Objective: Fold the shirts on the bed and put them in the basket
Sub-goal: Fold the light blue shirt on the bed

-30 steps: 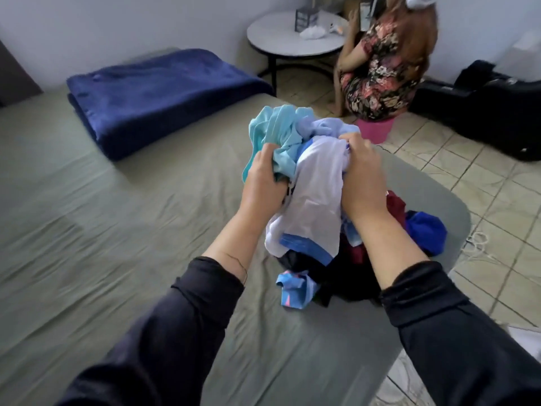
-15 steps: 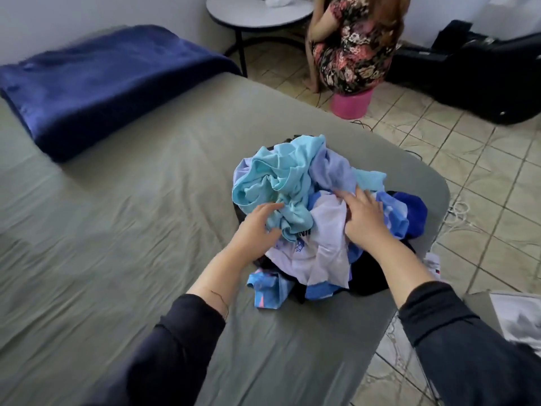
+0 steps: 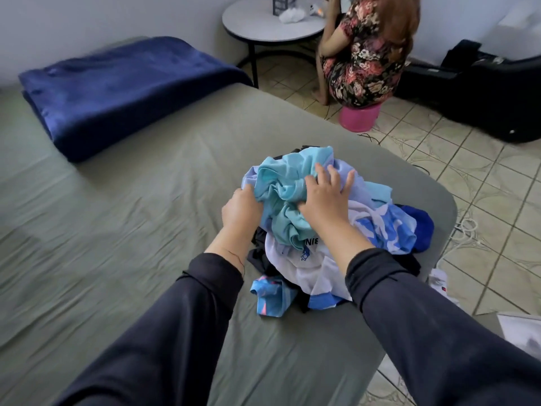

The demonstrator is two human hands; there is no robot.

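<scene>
Both hands in the shirt pile [image 3: 325, 230] on the bed [image 3: 146, 215].
Left hand [image 3: 241, 208] grips crumpled turquoise shirt [image 3: 281, 186]; right hand [image 3: 325, 197] presses it, fingers [image 3: 333, 175] spread; white shirt beneath.

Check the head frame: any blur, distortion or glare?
Head view: motion smear on the bed sheet at left and the sleeves; pile of shirts and both hands fairly sharp; wide-angle bowing bends the floor tiles; soft daylight, no harsh glare.
</scene>
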